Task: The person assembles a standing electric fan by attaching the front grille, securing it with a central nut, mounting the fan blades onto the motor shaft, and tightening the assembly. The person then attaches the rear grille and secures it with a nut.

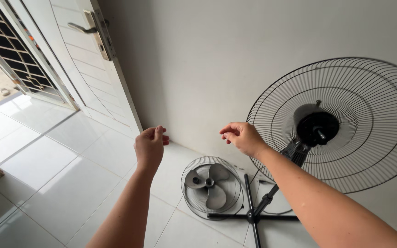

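Both hands were raised empty in mid-air, the left hand (150, 146) and right hand (242, 137) loosely curled, beside the standing fan (320, 126) stripped to its rear guard, while front guard and blade (211, 183) lay on the floor tiles (70, 183).

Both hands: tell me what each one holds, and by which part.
Nothing is visibly held. The left hand and right hand hang in the air with fingers loosely curled, apart from the fan guard.

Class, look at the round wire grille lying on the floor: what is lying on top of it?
On the wire grille lies a grey three-blade fan blade, its hub facing up. The blades cover part of the mesh, and the floor beneath them cannot be seen.
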